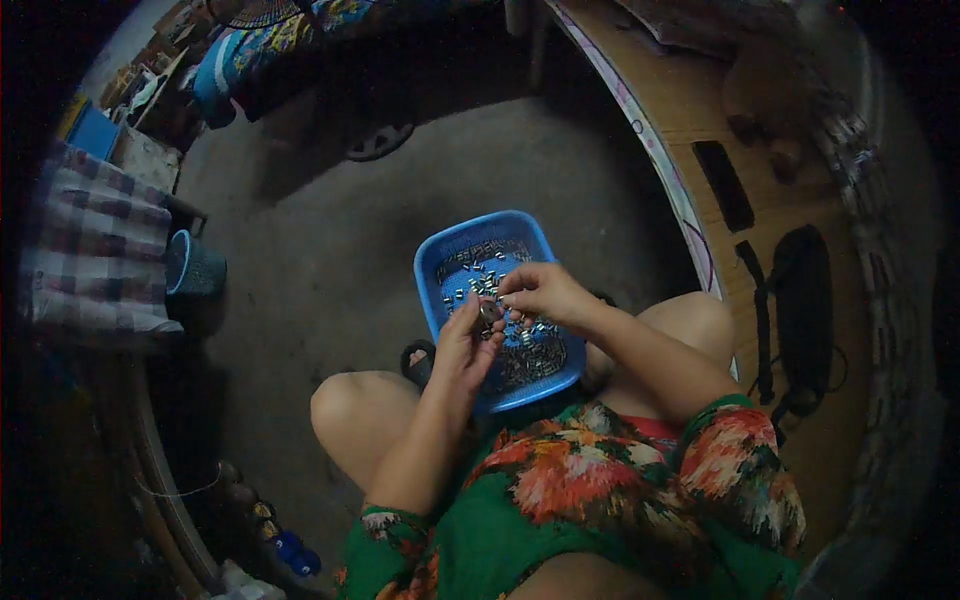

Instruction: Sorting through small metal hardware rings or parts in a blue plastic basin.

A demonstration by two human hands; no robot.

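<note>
A blue plastic basket (432,262) stands in front of me between my knees, holding many small shiny metal cylinders (532,362). More of these pieces lie loose about its middle. Over the basket, my left hand (462,348) is closed around a shiny, rounded metal piece (488,311), whose exact kind I cannot make out. My right hand (545,293) comes in from the right, with thumb and fingertips pinched together close to the left hand's fingers. Whatever lies in that pinch is too small to tell.
On the right, a wooden bed or bench top (715,110) carries a dark flat object (723,185) and a black bag with a strap (803,310). A bluish bucket (197,268) stands at left beside a checked cloth (95,245). Farther off, a grey round base (380,143) rests on the floor.
</note>
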